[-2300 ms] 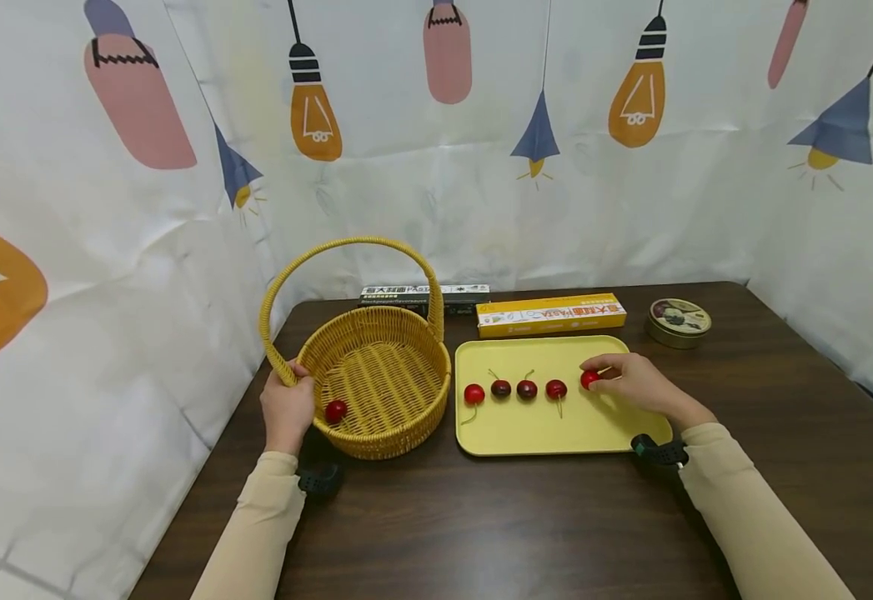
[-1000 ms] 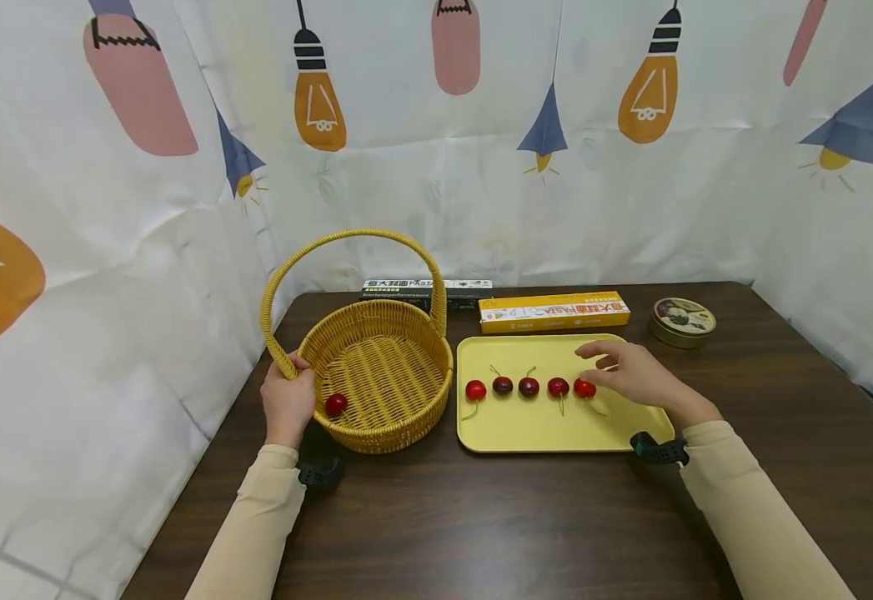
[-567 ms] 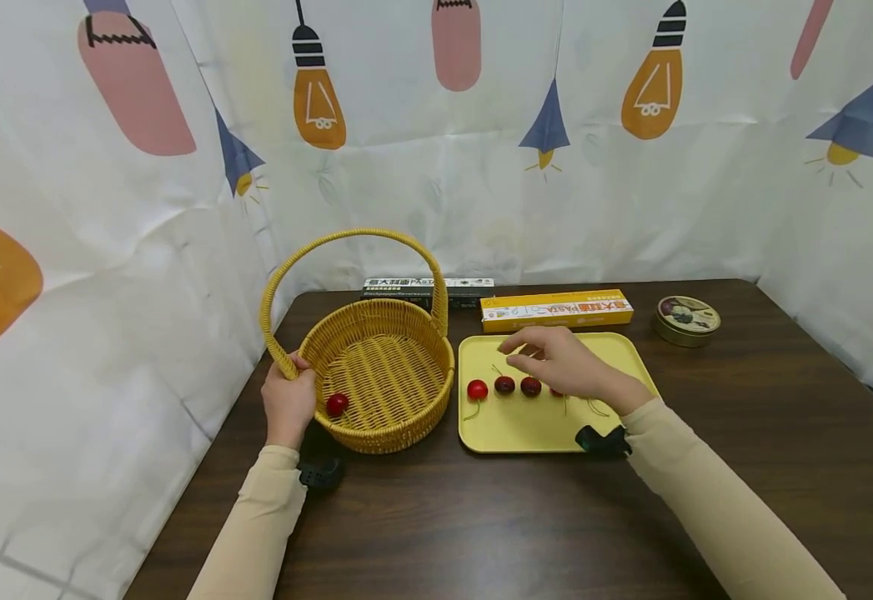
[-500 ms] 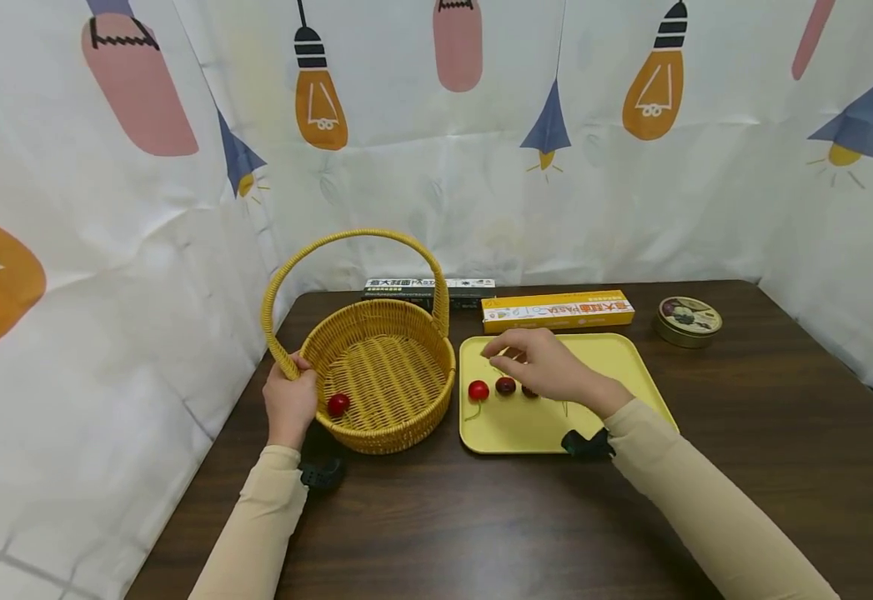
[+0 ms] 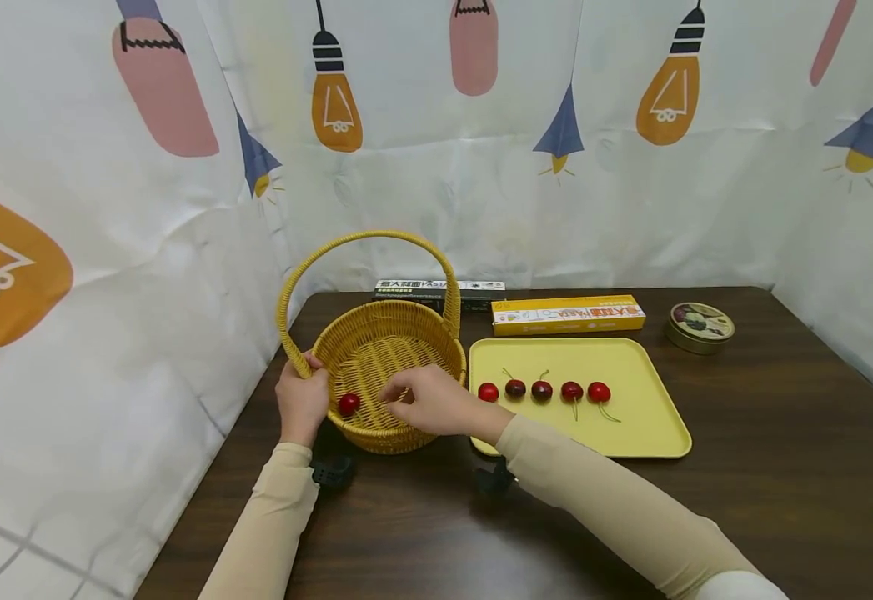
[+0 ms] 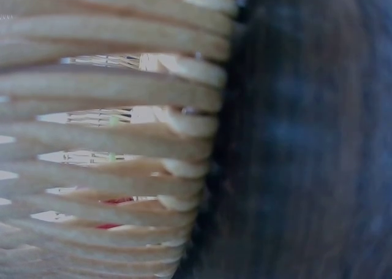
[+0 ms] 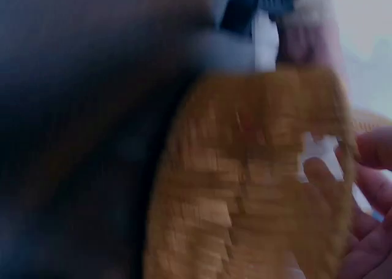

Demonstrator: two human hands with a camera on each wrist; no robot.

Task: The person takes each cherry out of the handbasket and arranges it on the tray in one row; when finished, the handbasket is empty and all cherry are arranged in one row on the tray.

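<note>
My left hand [image 5: 303, 403] grips the yellow wicker basket [image 5: 391, 444] at its left side, where the arched handle [image 5: 292, 354] meets the rim. One red cherry [image 5: 348, 404] lies inside, close to that hand. Over the basket's front right part hovers my right hand [image 5: 436, 402], fingers loosely bent, nothing visible between them. On the yellow tray [image 5: 556, 437] several cherries [image 5: 542, 391] lie in a row, most with stems showing. Basket weave [image 6: 110, 132] fills much of the left wrist view. In the blurred right wrist view, fingers [image 7: 373, 147] appear beside the basket [image 7: 245, 187].
Behind the tray lies a yellow pasta box [image 5: 567, 315], with a black box [image 5: 474, 293] behind the basket. A round tin [image 5: 699, 327] stands at the back right of the dark wooden table [image 5: 421, 533]. A printed curtain [image 5: 444, 183] hangs at the back and sides.
My right hand has let go of the rightmost cherry on the tray and moved left across the row to above the basket. My left hand keeps its grip. The view has shifted slightly.
</note>
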